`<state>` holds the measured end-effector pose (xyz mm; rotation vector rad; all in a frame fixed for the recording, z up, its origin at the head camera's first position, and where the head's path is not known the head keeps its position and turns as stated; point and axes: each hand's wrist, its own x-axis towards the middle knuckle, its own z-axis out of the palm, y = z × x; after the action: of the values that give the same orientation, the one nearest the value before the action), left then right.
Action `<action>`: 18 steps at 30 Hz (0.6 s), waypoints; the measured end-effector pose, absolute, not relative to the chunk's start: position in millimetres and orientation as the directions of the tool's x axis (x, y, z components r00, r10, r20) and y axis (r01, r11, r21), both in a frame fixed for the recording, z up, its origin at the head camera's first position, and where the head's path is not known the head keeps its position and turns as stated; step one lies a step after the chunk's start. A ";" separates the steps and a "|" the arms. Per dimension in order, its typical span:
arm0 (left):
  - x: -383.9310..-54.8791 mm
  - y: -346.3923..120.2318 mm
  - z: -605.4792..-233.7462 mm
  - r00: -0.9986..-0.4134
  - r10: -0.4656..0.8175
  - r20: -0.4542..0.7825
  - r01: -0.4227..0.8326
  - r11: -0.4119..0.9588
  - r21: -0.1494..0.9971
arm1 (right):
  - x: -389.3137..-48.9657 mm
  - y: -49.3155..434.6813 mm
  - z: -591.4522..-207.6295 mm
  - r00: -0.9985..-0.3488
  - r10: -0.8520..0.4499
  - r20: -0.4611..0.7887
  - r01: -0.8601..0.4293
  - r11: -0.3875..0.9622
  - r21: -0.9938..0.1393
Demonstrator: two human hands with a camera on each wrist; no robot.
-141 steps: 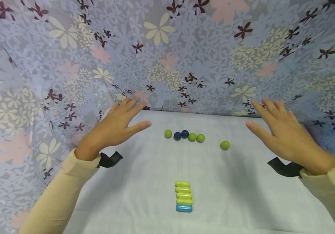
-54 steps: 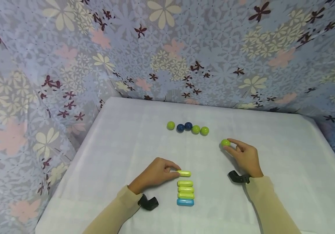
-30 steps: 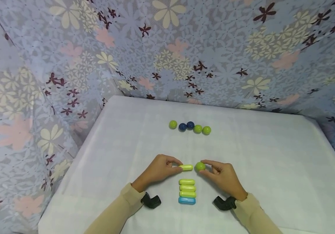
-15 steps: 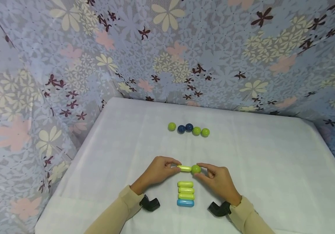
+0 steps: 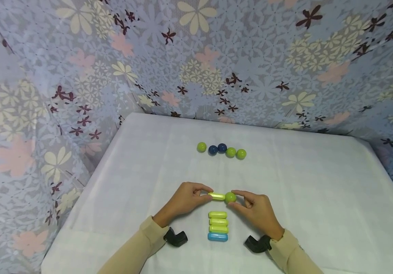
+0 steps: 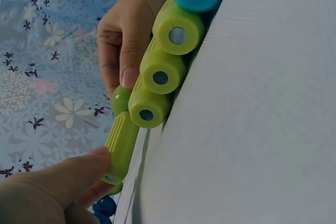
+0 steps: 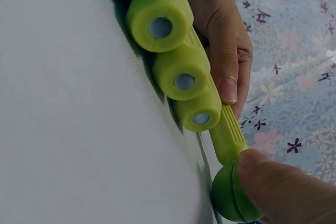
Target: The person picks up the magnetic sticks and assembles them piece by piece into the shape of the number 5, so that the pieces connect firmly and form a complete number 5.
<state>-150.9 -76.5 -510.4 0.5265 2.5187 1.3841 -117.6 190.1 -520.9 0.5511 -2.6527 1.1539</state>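
My left hand (image 5: pixel 190 198) pinches a yellow-green magnetic rod (image 5: pixel 218 196) by its left end, between thumb and index finger. In my right hand (image 5: pixel 259 209), a green ball (image 5: pixel 230 198) is pinched from the right side. The ball touches the right end of the rod, and both lie in one line just above the remaining rods. Three yellow-green rods (image 5: pixel 218 222) lie side by side, with a blue rod (image 5: pixel 218 237) nearest the body. Round grey magnet ends show on the lying rods in both wrist views.
Farther back sit a lone green ball (image 5: pixel 201 147), two dark blue balls (image 5: pixel 213 150) and two green balls (image 5: pixel 241 154) in a loose row. A white cloth covers the table (image 5: pixel 306 182). Floral fabric (image 5: pixel 196 68) hangs behind and at the left.
Both hands came down from above the table. The left took the farthest rod and moved it away from the stack; the right brought the ball leftward against its end. The last half second shows little movement.
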 end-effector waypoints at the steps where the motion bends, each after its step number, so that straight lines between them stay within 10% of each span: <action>1: -151.1 -76.2 -509.9 -0.912 0.409 -0.023 0.201 0.495 0.845 | -117.8 190.5 -521.2 -0.912 -0.256 0.321 -0.410 0.625 -0.664; 18: -184.1 -94.5 -510.9 -0.941 0.332 0.059 0.197 0.400 0.895 | -119.4 193.8 -527.6 -0.904 -0.241 0.353 -0.424 0.604 -0.675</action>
<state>-184.1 -94.5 -510.9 0.4783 2.5185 1.5824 -119.4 193.8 -527.6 0.5492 -2.6056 1.1842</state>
